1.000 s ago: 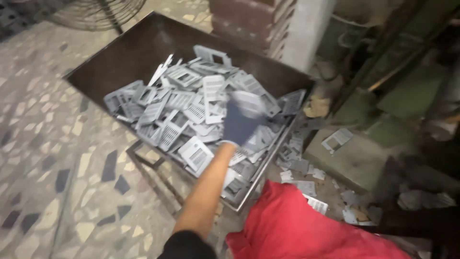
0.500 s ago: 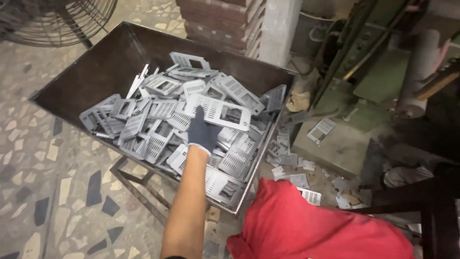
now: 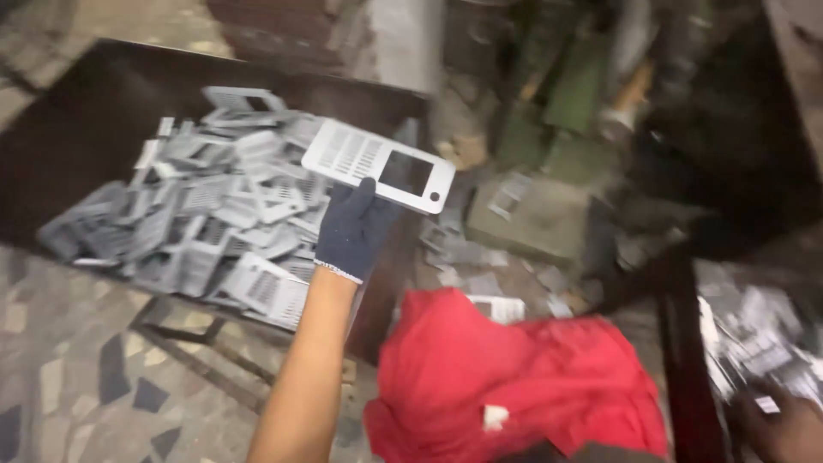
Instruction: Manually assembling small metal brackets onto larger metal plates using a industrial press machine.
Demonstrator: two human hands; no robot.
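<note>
Small metalworking workshop, dark steel bin (image 3: 77, 129) heaped with stamped grey vented plates (image 3: 214, 223), green machinery (image 3: 557, 103) behind, loose plates strewn over worn mosaic floor (image 3: 51, 377), red cloth (image 3: 514, 377)

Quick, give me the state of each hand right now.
Left hand: gloved, closed on a grey perforated plate lifted above the bin.
Right hand: at the frame's corner, blurred; grip cannot be told.

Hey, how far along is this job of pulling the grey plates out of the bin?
Done: some plates already lie at lower right, by the right hand. In hand: the gloved left hand holds one slotted grey plate lifted above the pile. Left: most of it, since a large heap of plates fills the dark metal bin.
</note>
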